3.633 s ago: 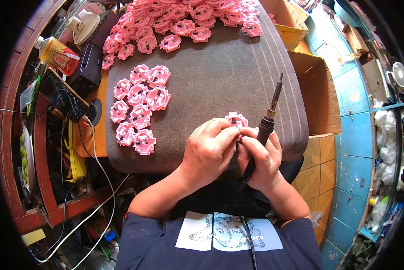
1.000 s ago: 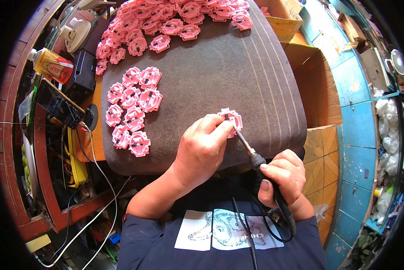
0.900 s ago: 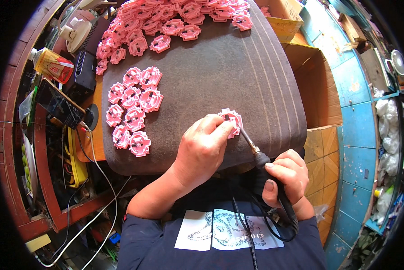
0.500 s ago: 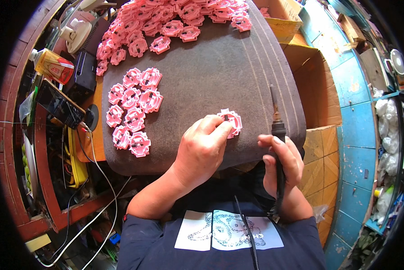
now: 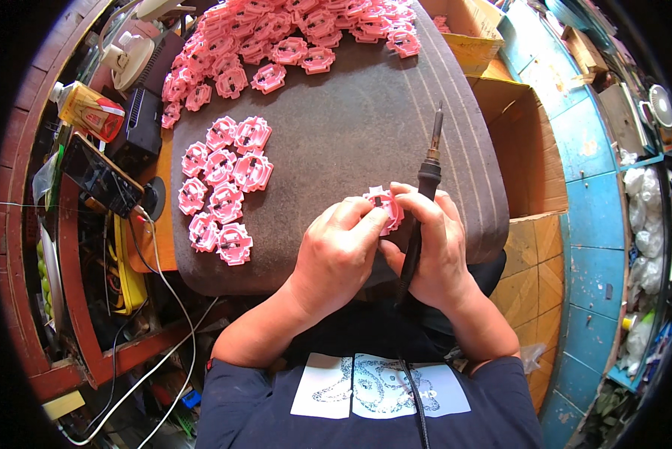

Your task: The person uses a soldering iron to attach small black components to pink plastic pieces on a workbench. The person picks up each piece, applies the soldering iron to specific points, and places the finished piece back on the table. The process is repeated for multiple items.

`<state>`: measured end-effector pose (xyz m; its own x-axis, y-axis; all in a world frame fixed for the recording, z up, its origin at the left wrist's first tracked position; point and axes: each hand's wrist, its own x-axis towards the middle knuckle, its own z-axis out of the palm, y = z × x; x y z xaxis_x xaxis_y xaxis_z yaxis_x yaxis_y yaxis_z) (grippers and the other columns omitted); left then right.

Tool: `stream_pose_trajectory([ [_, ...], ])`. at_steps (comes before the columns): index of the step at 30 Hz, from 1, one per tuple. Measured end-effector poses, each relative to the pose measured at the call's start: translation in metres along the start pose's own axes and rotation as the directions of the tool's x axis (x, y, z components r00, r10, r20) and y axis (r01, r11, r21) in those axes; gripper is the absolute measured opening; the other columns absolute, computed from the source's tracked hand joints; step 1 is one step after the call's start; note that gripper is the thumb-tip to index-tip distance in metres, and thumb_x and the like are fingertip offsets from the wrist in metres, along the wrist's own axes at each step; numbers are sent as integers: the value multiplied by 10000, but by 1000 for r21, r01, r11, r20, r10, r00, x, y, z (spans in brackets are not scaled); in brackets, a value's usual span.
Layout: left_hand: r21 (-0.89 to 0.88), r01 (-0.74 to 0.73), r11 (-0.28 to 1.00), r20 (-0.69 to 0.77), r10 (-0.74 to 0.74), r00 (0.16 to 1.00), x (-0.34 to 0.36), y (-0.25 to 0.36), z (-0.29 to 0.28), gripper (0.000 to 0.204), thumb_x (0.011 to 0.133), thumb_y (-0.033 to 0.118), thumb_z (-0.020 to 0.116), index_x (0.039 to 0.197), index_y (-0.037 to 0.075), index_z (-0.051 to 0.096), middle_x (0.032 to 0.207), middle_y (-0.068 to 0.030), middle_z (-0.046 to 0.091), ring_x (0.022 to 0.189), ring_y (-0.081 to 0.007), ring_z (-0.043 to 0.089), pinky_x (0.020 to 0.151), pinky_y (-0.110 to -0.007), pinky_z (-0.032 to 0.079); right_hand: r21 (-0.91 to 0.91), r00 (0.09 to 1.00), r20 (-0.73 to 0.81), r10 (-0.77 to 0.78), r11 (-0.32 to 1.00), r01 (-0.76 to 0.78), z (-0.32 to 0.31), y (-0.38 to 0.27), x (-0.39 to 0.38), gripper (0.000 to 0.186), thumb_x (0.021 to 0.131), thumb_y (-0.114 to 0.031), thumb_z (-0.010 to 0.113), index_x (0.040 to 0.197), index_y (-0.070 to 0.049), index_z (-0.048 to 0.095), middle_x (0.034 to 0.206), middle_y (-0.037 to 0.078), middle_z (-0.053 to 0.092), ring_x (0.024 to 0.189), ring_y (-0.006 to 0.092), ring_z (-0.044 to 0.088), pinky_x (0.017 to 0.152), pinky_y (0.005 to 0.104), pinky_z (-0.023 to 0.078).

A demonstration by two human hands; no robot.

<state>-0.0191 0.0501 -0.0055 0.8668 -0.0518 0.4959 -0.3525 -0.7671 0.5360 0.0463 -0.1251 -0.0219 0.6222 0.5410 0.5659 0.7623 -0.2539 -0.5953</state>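
Near the front of the dark table, my left hand (image 5: 339, 247) pinches a small pink plastic part (image 5: 390, 209) with a black piece in its middle. On the part's right side, the fingertips of my right hand (image 5: 444, 243) rest at its edge. A soldering iron (image 5: 428, 176) with a black handle lies in my right hand, its metal tip pointing away over the table. Its cable runs down across my lap. To the left, several similar pink parts (image 5: 225, 202) lie in a loose group.
A large heap of pink parts (image 5: 276, 37) covers the table's far edge. Cardboard boxes (image 5: 526, 142) stand at the right. On the left are a phone (image 5: 100, 176) on a stand, a bottle of yellow liquid (image 5: 89, 112) and a white cable (image 5: 190, 329).
My right hand has moved left with the soldering iron and now meets the pink part. My left hand still holds that part in nearly the same place.
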Motion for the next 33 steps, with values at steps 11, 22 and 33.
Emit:
stream_pose_trajectory([
  [11, 13, 8, 1000, 10, -8, 1000, -2, -1, 1, 252, 848, -82, 730, 1088, -5, 730, 1054, -167, 701, 911, -368, 728, 786, -440, 605, 30, 1000, 14, -6, 1000, 6, 3, 4, 4, 649, 770, -56, 817, 1373, -77, 579, 1257, 174, 737, 1015, 393, 645, 918, 489, 500],
  [22, 11, -20, 1000, -6, 20, 1000, -3, -3, 3, 242, 847, -44, 724, 1086, -7, 716, 1043, -164, 686, 918, -366, 714, 796, -442, 601, 37, 1000, -26, 0, 999, 1, 5, 5, 2, 587, 808, -96, 824, 1350, -71, 600, 1253, 158, 744, 985, 379, 664, 886, 476, 529],
  [33, -24, -18, 1000, -57, 17, 998, -5, -7, 6, 182, 883, -27, 733, 1060, 12, 721, 1015, -153, 689, 898, -367, 712, 777, -442, 595, 32, 1000, -23, 17, 999, -16, 7, 7, 1, 606, 784, -79, 848, 1325, -62, 576, 1291, 159, 733, 1022, 356, 683, 912, 437, 556],
])
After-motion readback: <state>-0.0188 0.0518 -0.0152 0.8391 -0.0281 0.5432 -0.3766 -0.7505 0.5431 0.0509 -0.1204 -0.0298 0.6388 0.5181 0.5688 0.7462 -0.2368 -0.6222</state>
